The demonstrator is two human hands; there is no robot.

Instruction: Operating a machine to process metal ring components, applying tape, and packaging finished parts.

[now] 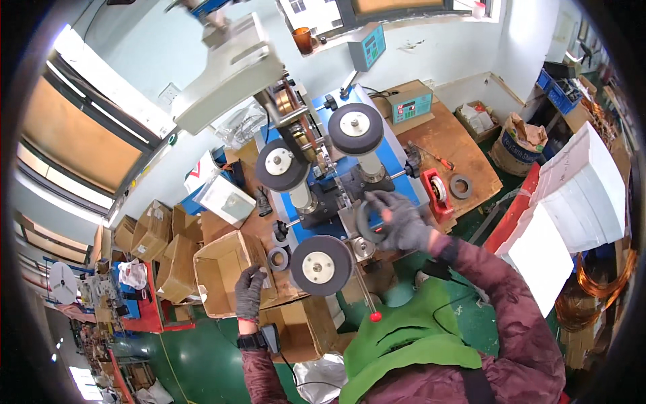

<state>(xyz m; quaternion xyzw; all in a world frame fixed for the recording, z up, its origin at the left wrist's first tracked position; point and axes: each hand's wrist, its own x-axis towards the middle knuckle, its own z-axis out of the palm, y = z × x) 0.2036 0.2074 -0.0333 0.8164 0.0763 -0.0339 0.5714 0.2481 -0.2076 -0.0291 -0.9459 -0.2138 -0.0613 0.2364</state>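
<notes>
My right hand (404, 225), in a dark grey glove, grips a dark grey ring (364, 222) over the front of the winding machine (323, 209). The ring's hole faces up beside a small metal roller (363, 249). My left hand (249, 294), gloved too, is at the near right rim of an open cardboard box (225, 266); its fingers are drawn together, and what they hold, if anything, is hidden. Three black wheels with white hubs surround the work spot: a front wheel (321, 265), a left wheel (281, 165) and a right wheel (355, 128).
A grey ring (278, 259) lies between box and front wheel; another ring (461, 186) lies by a red tape dispenser (437, 195). A rod with a red knob (375, 316) juts toward me. A control box (412, 106) and a screwdriver (444, 163) are on the right.
</notes>
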